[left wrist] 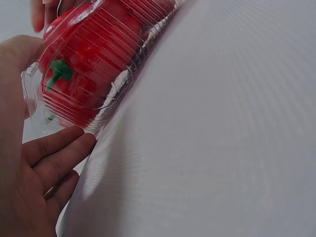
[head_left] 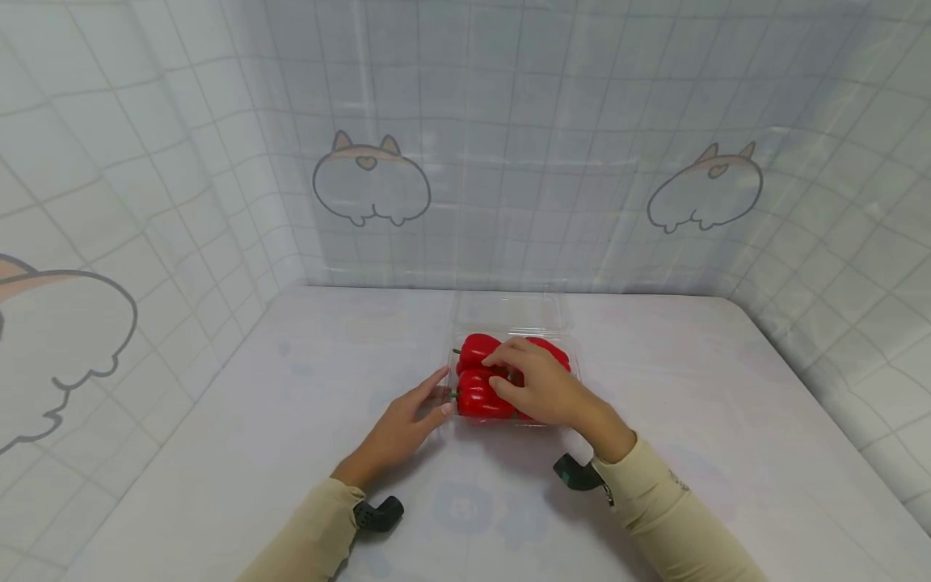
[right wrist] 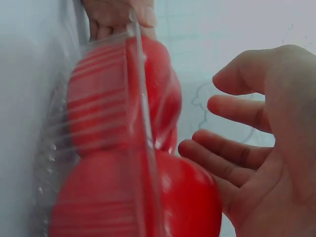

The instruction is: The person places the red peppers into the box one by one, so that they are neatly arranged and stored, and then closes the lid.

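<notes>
Several red bell peppers (head_left: 483, 398) with green stems sit in a clear plastic clamshell box (head_left: 480, 421), its lid (head_left: 509, 311) folded back behind it. Beside the box's left end is my left hand (head_left: 402, 424), thumb and fingers spread around that side; in the left wrist view its fingertips lie at the box's ribbed wall (left wrist: 111, 98). Over the peppers hovers my right hand (head_left: 544, 384), partly covering those on the right. Its fingers bend loosely and apart in the right wrist view, holding nothing, beside a pepper (right wrist: 190, 197) that rises above the rim.
The box stands on a white table (head_left: 327, 364) toward its far edge. Behind and at both sides hang pale grid-patterned curtains (head_left: 538, 162) with cartoon animal prints. Dark wrist devices (head_left: 378, 515) stick out beneath both beige sleeves (head_left: 669, 517).
</notes>
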Demonstrator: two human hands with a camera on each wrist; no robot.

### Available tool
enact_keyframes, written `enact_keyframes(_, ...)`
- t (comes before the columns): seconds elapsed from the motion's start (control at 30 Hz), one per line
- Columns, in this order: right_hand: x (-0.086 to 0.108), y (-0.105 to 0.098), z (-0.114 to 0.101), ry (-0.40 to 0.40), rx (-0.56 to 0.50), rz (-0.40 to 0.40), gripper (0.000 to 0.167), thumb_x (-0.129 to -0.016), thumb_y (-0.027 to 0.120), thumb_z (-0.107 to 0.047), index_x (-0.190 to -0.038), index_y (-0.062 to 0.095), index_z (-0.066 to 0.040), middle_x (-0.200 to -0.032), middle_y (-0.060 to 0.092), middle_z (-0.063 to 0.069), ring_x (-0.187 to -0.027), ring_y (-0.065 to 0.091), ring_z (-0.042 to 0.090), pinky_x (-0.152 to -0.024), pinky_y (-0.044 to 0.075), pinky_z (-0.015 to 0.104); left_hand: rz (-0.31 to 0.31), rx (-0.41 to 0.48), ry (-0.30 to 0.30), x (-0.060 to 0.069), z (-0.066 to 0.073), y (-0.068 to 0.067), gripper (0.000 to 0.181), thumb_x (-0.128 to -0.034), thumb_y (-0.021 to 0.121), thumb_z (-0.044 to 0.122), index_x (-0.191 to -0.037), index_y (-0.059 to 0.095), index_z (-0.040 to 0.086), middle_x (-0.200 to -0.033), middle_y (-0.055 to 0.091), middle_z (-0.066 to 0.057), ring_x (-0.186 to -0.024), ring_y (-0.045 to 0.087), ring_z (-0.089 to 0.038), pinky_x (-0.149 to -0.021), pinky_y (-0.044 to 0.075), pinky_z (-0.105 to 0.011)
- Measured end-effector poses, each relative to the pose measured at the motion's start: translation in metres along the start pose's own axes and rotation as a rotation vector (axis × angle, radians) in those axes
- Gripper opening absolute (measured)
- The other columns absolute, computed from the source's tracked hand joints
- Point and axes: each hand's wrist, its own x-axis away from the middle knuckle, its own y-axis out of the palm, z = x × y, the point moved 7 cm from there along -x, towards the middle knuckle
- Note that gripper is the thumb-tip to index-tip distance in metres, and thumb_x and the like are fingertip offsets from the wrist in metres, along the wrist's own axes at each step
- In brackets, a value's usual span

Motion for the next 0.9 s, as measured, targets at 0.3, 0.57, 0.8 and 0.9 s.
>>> enact_keyframes(0.3,0.002,-0.024,0.021,0.041,-0.074,0.036,0.029,-0.094,0.069,-0.015,-0.123,0.068,-0.010,-0.113,0.068,0.000,-0.099,0.064,0.016,-0.086,0.058,0.038,-0.003,0.021,-0.034,0.001,0.000,0.000,0.067,-0.0962,0.060,0.052,-0.156,0.032,0.040,-0.140,0.057,0.003,-0.132,0.051,-0.020,-0.105,0.044,-0.054)
enact_keyframes(0.57,0.011,-0.050,0.057,0.175,-0.154,0.101,0.030,-0.097,0.066,-0.018,-0.125,0.067,-0.008,-0.115,0.069,0.004,-0.100,0.066,0.022,-0.082,0.059,0.039,-0.001,0.048,-0.055,0.000,-0.003,0.000,0.068,-0.0952,0.062,0.051,-0.156,0.033,0.042,-0.140,0.057,0.003,-0.131,0.052,-0.020,-0.101,0.048,-0.051)
enact_keyframes(0.8,0.015,-0.059,0.090,0.240,-0.202,0.166,0.027,-0.100,0.062,-0.020,-0.123,0.067,-0.006,-0.111,0.070,0.010,-0.097,0.067,0.029,-0.086,0.058,0.043,0.003,0.047,-0.061,0.000,-0.004,0.001,0.067,-0.0965,0.063,0.046,-0.156,0.033,0.041,-0.141,0.058,0.001,-0.131,0.052,-0.022,-0.100,0.049,-0.051)
enact_keyframes(0.9,0.014,-0.061,0.101,0.253,-0.230,0.183,0.026,-0.101,0.060,-0.018,-0.122,0.067,-0.004,-0.110,0.070,0.014,-0.097,0.068,0.032,-0.085,0.058,0.044,0.001,0.044,-0.060,-0.001,-0.004,0.002,0.067,-0.0969,0.063,0.045,-0.156,0.032,0.041,-0.141,0.058,0.001,-0.132,0.052,-0.022,-0.101,0.049,-0.051)
